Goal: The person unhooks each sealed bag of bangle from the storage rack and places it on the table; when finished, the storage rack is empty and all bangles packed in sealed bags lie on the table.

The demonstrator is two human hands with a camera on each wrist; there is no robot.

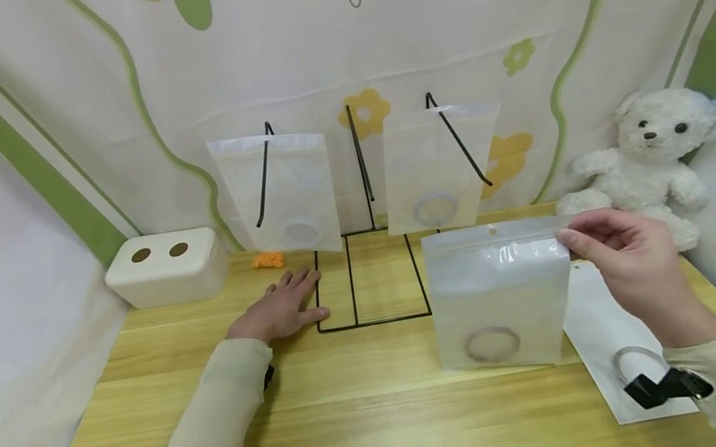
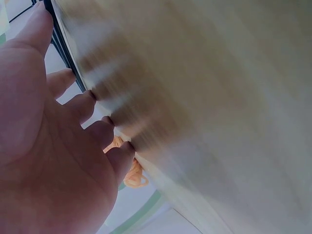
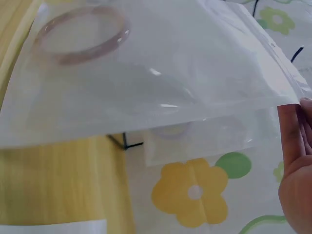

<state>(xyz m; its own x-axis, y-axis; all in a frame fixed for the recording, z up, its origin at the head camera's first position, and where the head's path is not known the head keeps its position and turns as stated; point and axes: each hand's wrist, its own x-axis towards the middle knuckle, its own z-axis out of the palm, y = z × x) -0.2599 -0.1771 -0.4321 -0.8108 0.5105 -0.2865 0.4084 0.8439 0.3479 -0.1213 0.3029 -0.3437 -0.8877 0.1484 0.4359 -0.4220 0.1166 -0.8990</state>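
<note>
There were 4 pale plastic bags, each w/ 1 ring (image 3: pixel 92 53) visible inside. 2 hung from the outer prongs of 1 blk wire rack (image 1: pixel 375 323) w/ 3 prongs: the L hanging bag (image 1: pixel 276 190) & the R hanging bag (image 1: pixel 430 167). 1 flat bag (image 1: pixel 600 316) lay on the desk (image 1: pixel 396 440) at R, partly hidden. No. 4, the held bag (image 1: pixel 503 294), was upright in front of the rack's R side; the R hand (image 1: pixel 631 263) had thumb & fingers clamped on its upper R corner. The L hand (image 1: pixel 279 308) rested palm-down at the rack's L side, fingers apart. Also 1 white bear (image 1: pixel 655 155), 1 white box (image 1: pixel 168 269) w/ 2 brown circles on top & 1 small orange item (image 1: pixel 268 261) near the L hand.

Head view alone showed the bear & both hands together. L wrist view showed the palm, hidden from head view, w/ the thumb at the blk wire. R wrist view gave the held bag close up, its ring brownish-pink; whether the bag's bottom touched the desk, can't tell
</note>
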